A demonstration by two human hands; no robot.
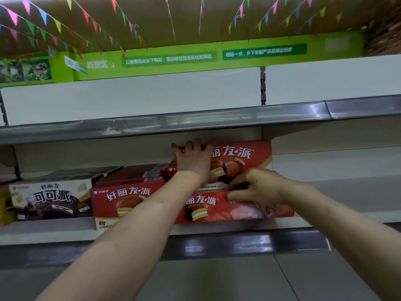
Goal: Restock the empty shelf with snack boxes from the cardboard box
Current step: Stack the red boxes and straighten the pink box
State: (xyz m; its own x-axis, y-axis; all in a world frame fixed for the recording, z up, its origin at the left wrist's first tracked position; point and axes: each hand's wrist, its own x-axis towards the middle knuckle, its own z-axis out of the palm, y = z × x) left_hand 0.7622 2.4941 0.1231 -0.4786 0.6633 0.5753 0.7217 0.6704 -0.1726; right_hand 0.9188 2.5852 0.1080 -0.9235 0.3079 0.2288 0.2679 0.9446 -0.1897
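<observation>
A red snack box (245, 158) sits on top of another red snack box (249, 208) on the middle shelf (217, 230). My left hand (194, 161) lies flat on the upper box's left front, its fingers curling over the top edge. My right hand (258, 187) is at the seam between the two boxes, fingers curled against the upper box's lower edge. A third red box (127, 199) stands to the left, with more red boxes stacked behind it. The cardboard box is out of view.
A white and dark cocoa pie box (51, 199) stands at the left of the same shelf. The shelf above (195, 120) has a grey front rail and a white back wall. Right of the red boxes the middle shelf is bare. Coloured bunting hangs overhead.
</observation>
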